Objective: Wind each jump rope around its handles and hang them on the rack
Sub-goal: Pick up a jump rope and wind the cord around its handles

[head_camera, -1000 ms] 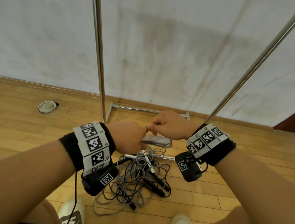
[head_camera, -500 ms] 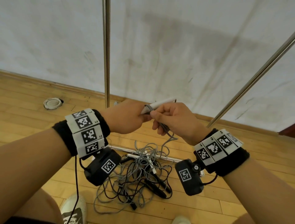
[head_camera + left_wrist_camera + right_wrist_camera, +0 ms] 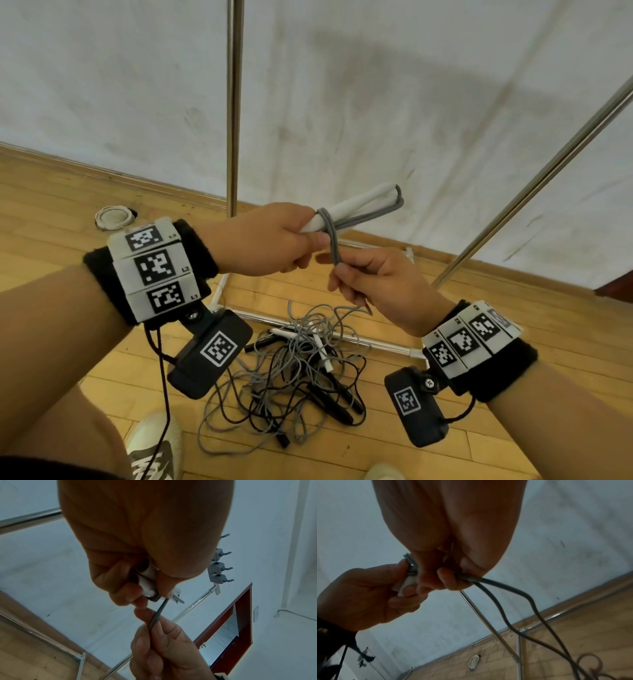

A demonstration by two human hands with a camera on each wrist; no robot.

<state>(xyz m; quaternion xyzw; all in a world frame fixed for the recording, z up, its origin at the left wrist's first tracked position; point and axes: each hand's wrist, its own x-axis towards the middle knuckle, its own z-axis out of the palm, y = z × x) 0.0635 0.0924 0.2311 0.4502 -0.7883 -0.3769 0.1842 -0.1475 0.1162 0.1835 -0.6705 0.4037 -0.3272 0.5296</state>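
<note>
One fresh loop now circles the paired white plastic handles point(image 3: 346, 207) gripped in the left hand point(image 3: 260, 240); the right hand point(image 3: 373, 284) pinches the grey cord point(image 3: 334, 245), so winding has begun.

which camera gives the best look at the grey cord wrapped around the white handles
The head view: the grey cord loops round both white handles held in the left hand and runs down to the right hand. The left wrist view shows only a taut stretch; the right wrist view shows mostly trailing cord.
</note>
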